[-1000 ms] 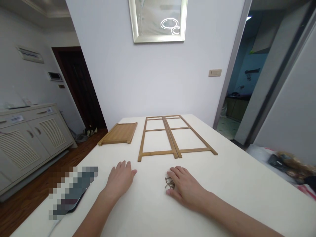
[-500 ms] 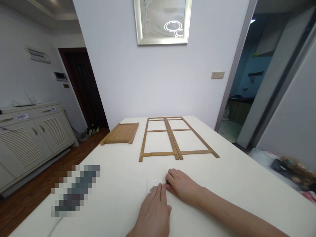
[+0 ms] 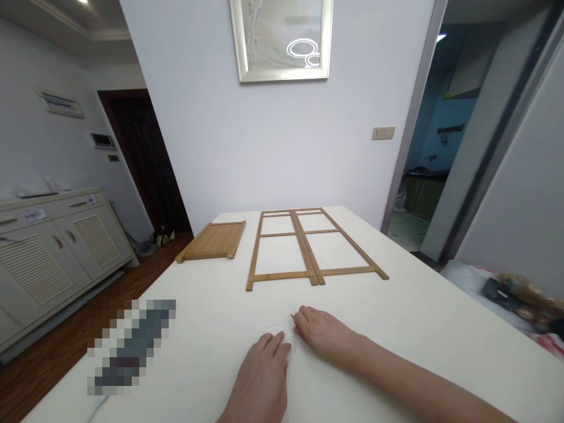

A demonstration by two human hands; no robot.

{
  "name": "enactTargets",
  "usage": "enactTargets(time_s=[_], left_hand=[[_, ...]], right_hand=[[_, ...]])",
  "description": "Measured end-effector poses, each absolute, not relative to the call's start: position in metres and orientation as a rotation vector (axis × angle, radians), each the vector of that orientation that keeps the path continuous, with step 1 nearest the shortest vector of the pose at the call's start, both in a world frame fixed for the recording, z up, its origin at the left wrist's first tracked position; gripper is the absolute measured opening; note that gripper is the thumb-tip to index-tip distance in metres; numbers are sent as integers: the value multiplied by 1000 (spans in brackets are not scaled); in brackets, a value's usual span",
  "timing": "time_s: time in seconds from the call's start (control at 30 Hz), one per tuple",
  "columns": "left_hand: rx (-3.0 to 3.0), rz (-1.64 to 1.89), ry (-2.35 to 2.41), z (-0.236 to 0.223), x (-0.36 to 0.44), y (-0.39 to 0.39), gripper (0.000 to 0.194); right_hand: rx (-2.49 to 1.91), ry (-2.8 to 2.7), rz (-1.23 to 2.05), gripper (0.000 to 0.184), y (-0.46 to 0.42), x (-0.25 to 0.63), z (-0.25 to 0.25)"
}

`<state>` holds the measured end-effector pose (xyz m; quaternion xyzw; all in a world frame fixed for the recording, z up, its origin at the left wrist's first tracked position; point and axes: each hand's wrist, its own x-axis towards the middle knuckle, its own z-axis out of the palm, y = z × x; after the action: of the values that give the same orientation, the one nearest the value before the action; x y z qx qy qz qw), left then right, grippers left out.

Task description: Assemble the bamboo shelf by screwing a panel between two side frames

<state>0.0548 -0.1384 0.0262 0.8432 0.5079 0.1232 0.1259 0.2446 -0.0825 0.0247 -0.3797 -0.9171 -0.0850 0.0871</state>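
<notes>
Your left hand (image 3: 263,370) presses plastic (image 3: 288,337) on the near surface (image 3: 198,346), can't tell if pinching; pin it flat. Your right hand (image 3: 324,333), just right, grasps a thin piece (image 3: 292,316); grip lightly, tip clear.

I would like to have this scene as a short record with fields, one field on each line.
Left hand: on thin, clear plastic
Right hand: beside it, a small, thin piece showing at its fingertips; the rest hidden
Ahead: two light-brown wooden frames with crossbars, flat, side by side
Left of frames: flat brown wooden panel
Near left edge: dark pixelated object, white cable
Surface: white table
</notes>
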Motion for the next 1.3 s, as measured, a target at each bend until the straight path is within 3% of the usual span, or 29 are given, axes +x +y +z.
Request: enactTargets(time_s=[0.43, 0.6, 0.77, 1.13, 1.3], left_hand=[[2555, 446, 1400, 25, 70, -145, 42], [2555, 669, 1332, 17, 68, -146, 39], [2412, 792, 1313, 16, 60, -143, 30], [2385, 679, 1435, 39, 46, -95, 32], [2513, 386, 1528, 41, 48, -57, 30]], right_hand=[[-1228, -2395, 222, 20, -79, 249, 29], [-1157, -2353, 487, 25, -79, 240, 31], [-1114, -2435, 527, 28, -85, 237, 32], [-1246, -2268, 527, 28, -82, 269, 57], [-1463, -2292, 559, 21, -90, 285, 62]])
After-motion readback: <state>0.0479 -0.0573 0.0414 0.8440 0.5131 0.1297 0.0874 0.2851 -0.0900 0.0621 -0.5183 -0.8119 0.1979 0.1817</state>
